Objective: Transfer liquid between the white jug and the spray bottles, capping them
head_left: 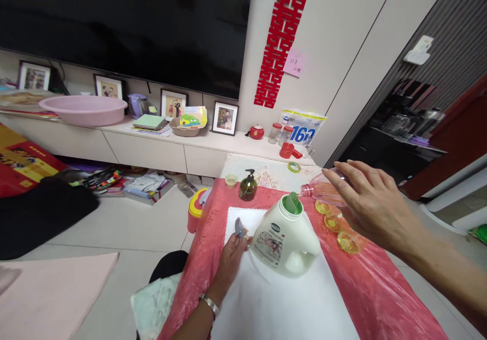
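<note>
A large pale green detergent jug (279,243) stands on a white sheet (274,309), its green spout (292,203) uncovered. My right hand (369,190) grips a clear pinkish plastic bottle (323,190) lying nearly level, its neck at the jug's mouth. Whether liquid runs between them I cannot tell. To the left of the jug, my left hand (231,256) has its fingers closed round a small grey object (239,228) whose kind is not clear. Just beyond the sheet is a dark green pump bottle (248,187).
Yellow glass dishes (332,223) line the right side of the red tablecloth (365,289). A tape roll (294,167) and a small pale cup (231,180) lie toward the back. Behind, a white cabinet (152,152) carries photo frames, a pink basin (83,110) and jars.
</note>
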`<state>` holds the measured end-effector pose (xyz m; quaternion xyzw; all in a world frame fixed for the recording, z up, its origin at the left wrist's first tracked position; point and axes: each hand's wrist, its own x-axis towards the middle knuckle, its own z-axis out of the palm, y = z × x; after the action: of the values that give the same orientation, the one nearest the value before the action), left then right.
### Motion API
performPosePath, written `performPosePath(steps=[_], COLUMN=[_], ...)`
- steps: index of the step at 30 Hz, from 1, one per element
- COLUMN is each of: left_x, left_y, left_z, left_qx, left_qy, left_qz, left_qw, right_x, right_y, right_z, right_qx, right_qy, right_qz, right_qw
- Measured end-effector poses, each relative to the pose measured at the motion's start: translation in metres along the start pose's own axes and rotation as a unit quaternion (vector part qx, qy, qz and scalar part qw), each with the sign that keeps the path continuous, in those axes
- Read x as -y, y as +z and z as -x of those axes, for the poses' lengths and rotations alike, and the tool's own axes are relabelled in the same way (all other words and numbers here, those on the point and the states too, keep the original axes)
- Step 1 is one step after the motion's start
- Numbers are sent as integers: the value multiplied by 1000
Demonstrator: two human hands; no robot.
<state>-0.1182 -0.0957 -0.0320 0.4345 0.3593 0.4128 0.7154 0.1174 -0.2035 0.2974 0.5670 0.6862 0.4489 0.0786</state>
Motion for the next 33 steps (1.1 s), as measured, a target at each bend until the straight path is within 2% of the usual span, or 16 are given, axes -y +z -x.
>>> performPosePath(steps=[10, 18, 25, 33], left_x=[-8, -5, -7, 5], left_y=[4, 3, 2, -3], left_z=[3, 1, 3, -2], left_qx=[-15, -9, -3, 2], left_qy=[7, 11, 16, -4], left_qz=[10, 6, -40, -34], left_qw=[1000, 1000, 999, 999], right_x=[-2, -4, -2, -4], right_y=[0, 0, -1, -1], right_z=[0, 3, 1, 1], right_qx=[5, -1, 0, -6], right_qy=[1, -4, 1, 0], right_qz=[7, 15, 17, 12], right_qw=[1000, 1000, 1000, 1000])
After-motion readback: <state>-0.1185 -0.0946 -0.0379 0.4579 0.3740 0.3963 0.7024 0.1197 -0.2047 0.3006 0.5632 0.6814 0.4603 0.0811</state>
